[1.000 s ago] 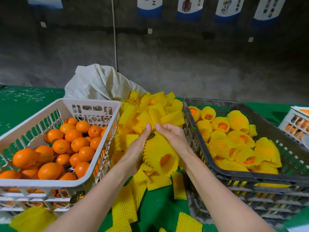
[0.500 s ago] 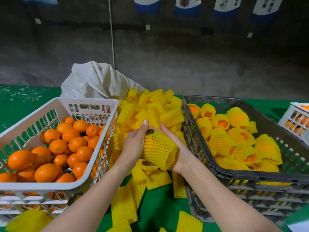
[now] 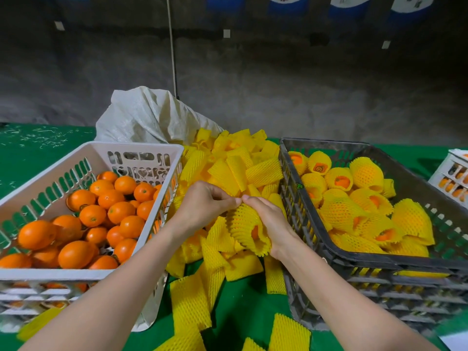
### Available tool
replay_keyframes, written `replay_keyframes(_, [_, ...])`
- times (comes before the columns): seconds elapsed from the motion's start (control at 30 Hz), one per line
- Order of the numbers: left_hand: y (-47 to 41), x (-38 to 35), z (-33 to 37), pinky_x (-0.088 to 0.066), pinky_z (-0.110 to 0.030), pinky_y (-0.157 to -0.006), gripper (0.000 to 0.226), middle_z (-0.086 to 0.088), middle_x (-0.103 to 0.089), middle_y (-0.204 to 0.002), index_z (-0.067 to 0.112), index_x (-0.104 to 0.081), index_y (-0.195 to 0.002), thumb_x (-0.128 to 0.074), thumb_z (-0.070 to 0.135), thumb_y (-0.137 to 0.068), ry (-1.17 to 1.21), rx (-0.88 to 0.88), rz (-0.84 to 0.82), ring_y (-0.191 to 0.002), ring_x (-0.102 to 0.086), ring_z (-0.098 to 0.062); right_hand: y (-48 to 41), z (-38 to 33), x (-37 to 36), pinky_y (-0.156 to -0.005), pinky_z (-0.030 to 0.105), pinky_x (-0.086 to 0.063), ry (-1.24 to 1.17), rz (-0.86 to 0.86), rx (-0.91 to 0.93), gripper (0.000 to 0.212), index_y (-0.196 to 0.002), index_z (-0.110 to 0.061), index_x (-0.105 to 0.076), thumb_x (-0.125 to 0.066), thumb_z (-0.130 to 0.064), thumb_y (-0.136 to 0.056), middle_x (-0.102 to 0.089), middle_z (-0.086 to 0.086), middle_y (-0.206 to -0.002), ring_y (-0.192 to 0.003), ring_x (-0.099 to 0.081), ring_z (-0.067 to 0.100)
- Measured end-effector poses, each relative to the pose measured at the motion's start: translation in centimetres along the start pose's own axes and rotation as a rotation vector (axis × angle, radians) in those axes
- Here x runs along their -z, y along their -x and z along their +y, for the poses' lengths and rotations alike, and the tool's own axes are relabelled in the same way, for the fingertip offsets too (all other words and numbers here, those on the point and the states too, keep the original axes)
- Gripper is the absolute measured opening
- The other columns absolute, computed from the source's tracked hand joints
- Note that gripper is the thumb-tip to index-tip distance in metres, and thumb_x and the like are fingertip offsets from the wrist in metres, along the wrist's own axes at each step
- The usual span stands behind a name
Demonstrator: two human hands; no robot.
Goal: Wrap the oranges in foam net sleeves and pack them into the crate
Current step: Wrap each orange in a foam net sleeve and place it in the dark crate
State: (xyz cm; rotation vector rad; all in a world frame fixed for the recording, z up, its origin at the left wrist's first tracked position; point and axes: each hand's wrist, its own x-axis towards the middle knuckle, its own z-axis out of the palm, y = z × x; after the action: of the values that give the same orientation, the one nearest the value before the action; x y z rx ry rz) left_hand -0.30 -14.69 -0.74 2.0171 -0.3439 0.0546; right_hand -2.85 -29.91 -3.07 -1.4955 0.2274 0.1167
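Evidently left hand [image 3: 202, 206] and right hand [image 3: 272, 221] both pinch the sleeve [image 3: 241, 225] at its far rim, orange [image 3: 254, 233] inside, just beside the crate [image 3: 379, 259]; foam looks soft and springy, fruit firm; better cupped from beneath than squeezed

i pinch a yellow foam net sleeve [image 3: 244, 226] stretched round an orange [image 3: 254, 232], just left of the dark crate [image 3: 354, 258] holding wrapped oranges [image 3: 364, 173].

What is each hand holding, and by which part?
One sleeved orange, both hands: left hand pinches its far end; right hand curls along its right side, fingertips at that end too.
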Motion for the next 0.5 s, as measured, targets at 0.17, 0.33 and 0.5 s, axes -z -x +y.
replay_keyframes(0.17, [-0.5, 0.2, 0.2, -0.033, -0.022, -0.048, 0.024, -0.009, -0.065, -0.062, 0.002, -0.072, -0.069, -0.067, 0.017, -0.087, -0.35, -0.174, -0.057, -0.05, -0.049, -0.007, -0.2, -0.1, -0.4, -0.1, 0.041, -0.042, 0.032, 0.02, -0.076, 0.017, -0.087, -0.035, -0.06, -0.066, -0.049, -0.079, -0.057, 0.0, -0.122, -0.114, -0.05, 0.021])
replay_keyframes(0.33, [-0.6, 0.7, -0.1, -0.023, -0.019, -0.046, 0.039, 0.004, -0.04, -0.044, 0.009, -0.055, -0.052, -0.063, 0.012, -0.09, -0.348, -0.177, -0.094, -0.04, -0.034, -0.009, -0.3, 0.1, -0.8, -0.102, 0.054, -0.039, 0.032, -0.026, -0.163, 0.057, -0.105, -0.028, -0.063, -0.075, -0.061, -0.06, -0.055, 0.006, -0.129, -0.121, -0.049, 0.031])
replay_keyframes(0.5, [-1.0, 1.0, 0.4, -0.039, -0.022, -0.049, 0.016, -0.013, -0.069, -0.072, 0.001, -0.072, -0.071, -0.064, 0.007, -0.084, -0.542, -0.145, -0.127, -0.061, -0.058, -0.02, -0.4, 0.3, -1.2, -0.097, 0.055, -0.045, 0.056, -0.022, -0.177, 0.041, -0.101, -0.024, -0.068, -0.079, -0.042, -0.065, -0.064, 0.014, -0.115, -0.112, -0.056, 0.035])
